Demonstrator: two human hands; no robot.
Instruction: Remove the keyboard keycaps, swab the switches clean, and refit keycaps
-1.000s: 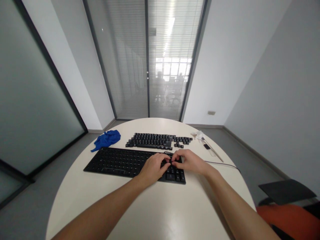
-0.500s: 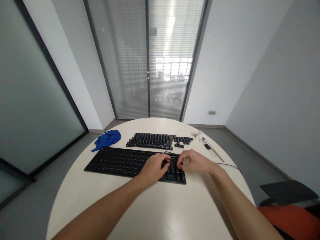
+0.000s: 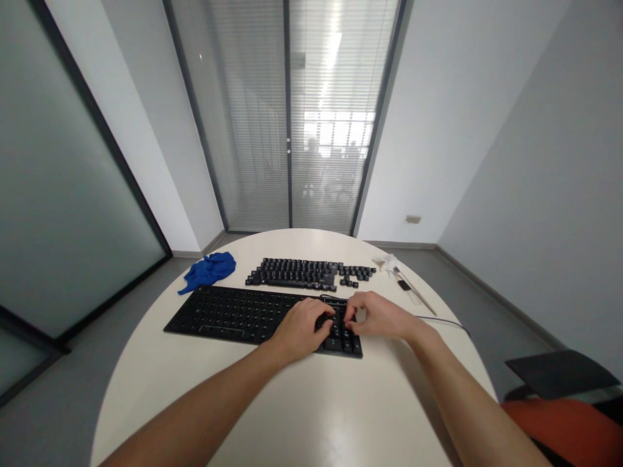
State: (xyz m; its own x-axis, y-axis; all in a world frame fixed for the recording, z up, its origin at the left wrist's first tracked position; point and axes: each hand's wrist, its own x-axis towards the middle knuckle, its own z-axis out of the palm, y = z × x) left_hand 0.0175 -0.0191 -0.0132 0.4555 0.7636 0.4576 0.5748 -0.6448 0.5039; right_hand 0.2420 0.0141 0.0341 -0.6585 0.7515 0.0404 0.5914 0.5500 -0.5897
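A black keyboard [image 3: 228,314] lies across the round table, its main area showing bare key positions without caps. Black keycaps remain on the number pad [image 3: 335,344] at its right end. My left hand [image 3: 304,327] rests over the left side of that pad, fingers bent, with a gap between thumb and index finger. From the right, my right hand [image 3: 377,314] reaches over the pad's other edge, thumb and index finger drawn together in a pinch. Whatever is between those fingertips is too small to make out. Behind the keyboard, loose keycaps [image 3: 296,272] are laid out in keyboard order.
A crumpled blue cloth [image 3: 211,269] lies at the back left of the white table [image 3: 311,415]. On the right are a white crumpled tissue [image 3: 388,263], a thin brush [image 3: 421,295], a small black item [image 3: 403,285] and a cable [image 3: 445,320]. An orange-seated chair [image 3: 559,428] stands at right.
Both hands have shifted very slightly over the number pad, the left fingertips a little to the right. Everything else stays where it was.
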